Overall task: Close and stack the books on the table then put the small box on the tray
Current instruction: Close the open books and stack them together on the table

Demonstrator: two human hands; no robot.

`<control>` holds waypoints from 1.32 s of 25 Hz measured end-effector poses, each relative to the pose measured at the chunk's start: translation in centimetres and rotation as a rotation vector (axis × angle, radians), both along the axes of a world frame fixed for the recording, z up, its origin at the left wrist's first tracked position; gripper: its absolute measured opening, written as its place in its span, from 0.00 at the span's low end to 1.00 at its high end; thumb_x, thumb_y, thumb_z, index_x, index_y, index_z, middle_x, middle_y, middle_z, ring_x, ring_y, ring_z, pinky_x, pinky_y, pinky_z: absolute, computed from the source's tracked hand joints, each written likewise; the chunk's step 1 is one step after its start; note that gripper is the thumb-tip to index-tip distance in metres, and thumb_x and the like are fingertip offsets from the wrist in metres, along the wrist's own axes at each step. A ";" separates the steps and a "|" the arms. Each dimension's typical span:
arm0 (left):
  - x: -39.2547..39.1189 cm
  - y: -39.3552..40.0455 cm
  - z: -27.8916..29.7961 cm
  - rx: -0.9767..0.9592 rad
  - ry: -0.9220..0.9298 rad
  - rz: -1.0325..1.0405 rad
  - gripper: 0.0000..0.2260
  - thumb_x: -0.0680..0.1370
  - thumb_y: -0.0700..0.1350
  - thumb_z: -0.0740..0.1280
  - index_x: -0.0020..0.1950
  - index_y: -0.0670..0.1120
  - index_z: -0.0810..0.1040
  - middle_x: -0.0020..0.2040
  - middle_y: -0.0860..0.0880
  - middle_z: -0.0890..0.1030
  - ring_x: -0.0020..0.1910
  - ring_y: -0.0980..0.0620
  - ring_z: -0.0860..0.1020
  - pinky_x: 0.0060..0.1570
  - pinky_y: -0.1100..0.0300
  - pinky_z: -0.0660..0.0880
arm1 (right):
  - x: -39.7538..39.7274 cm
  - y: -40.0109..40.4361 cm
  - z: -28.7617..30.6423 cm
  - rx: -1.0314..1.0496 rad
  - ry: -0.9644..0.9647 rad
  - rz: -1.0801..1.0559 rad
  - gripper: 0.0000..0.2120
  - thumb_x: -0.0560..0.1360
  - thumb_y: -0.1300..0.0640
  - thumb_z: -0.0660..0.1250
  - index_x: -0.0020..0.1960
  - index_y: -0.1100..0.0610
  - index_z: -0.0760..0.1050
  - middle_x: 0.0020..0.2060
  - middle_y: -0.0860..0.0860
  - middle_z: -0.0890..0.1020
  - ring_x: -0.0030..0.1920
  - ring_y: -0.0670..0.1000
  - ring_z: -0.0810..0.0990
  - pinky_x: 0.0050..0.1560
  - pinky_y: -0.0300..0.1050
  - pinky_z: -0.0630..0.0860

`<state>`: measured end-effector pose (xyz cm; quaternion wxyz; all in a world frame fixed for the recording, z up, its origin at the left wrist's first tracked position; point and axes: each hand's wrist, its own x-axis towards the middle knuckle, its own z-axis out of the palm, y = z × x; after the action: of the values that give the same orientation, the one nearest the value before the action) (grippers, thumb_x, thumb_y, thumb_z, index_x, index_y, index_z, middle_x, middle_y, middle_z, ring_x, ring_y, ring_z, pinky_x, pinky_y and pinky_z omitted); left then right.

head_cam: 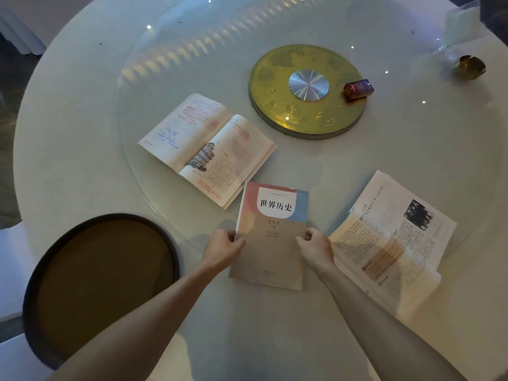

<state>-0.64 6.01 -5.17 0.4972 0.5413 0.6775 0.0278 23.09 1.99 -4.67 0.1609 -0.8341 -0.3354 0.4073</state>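
Observation:
A closed textbook (270,235) with a pink, blue and tan cover lies in front of me. My left hand (221,247) grips its left edge and my right hand (314,248) grips its right edge. Beyond it to the left an open book (206,148) lies flat, showing a building picture. A second open book (390,243) lies at the right, beside my right hand. The small dark red box (358,89) sits on the right rim of the gold turntable disc (277,105). A round brown tray (101,279) with a dark rim stands at the near left.
The round table (68,111) has a white cloth and a large glass turntable. A small brass object (471,67) and clear plastic wrapping (456,28) sit at the far right. White chair backs show at the left edge.

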 end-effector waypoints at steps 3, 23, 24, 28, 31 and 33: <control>1.1 0.3 1.4 0.003 0.046 -0.026 0.17 0.70 0.53 0.64 0.51 0.45 0.83 0.47 0.45 0.85 0.48 0.44 0.84 0.43 0.47 0.81 | 0.5 0.0 0.6 -0.001 0.016 0.048 0.07 0.77 0.57 0.65 0.44 0.60 0.78 0.40 0.54 0.83 0.43 0.56 0.82 0.41 0.50 0.78; 25.3 -1.0 2.2 0.031 -0.060 -0.360 0.16 0.79 0.51 0.67 0.56 0.41 0.85 0.50 0.45 0.86 0.53 0.43 0.84 0.46 0.56 0.76 | 21.0 -18.6 2.2 0.090 0.240 -0.783 0.15 0.77 0.49 0.72 0.54 0.59 0.75 0.51 0.53 0.83 0.49 0.52 0.79 0.45 0.46 0.73; 25.1 -1.1 2.1 0.032 -0.063 -0.351 0.16 0.80 0.52 0.66 0.55 0.42 0.85 0.49 0.45 0.86 0.51 0.43 0.84 0.44 0.57 0.75 | 21.0 -18.6 1.7 0.112 0.267 -0.779 0.13 0.77 0.50 0.72 0.51 0.59 0.77 0.52 0.55 0.85 0.49 0.54 0.82 0.45 0.46 0.76; 24.4 -1.6 2.6 -0.005 -0.055 -0.299 0.20 0.81 0.55 0.64 0.49 0.39 0.86 0.46 0.41 0.86 0.47 0.42 0.84 0.46 0.51 0.80 | 21.0 -19.1 1.4 0.158 0.242 -0.790 0.12 0.79 0.52 0.69 0.42 0.59 0.74 0.46 0.57 0.84 0.46 0.57 0.82 0.47 0.53 0.77; 24.6 -2.2 3.4 0.000 -0.098 -0.223 0.18 0.83 0.52 0.63 0.53 0.39 0.84 0.45 0.44 0.84 0.42 0.46 0.82 0.34 0.57 0.79 | 21.5 -19.4 2.4 0.235 0.219 -0.802 0.12 0.80 0.56 0.68 0.39 0.58 0.72 0.38 0.53 0.78 0.42 0.54 0.76 0.42 0.48 0.70; 24.6 -2.3 3.9 -0.006 -0.129 -0.185 0.14 0.83 0.49 0.63 0.55 0.41 0.82 0.45 0.45 0.83 0.38 0.50 0.80 0.25 0.63 0.76 | 22.0 -19.5 3.3 0.257 0.220 -0.811 0.12 0.79 0.59 0.68 0.38 0.57 0.72 0.37 0.51 0.77 0.40 0.52 0.74 0.40 0.47 0.69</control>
<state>23.95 3.70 -1.30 0.5419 0.5970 0.5914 0.0149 45.14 -17.47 -1.40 0.4452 -0.8231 -0.0095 0.3525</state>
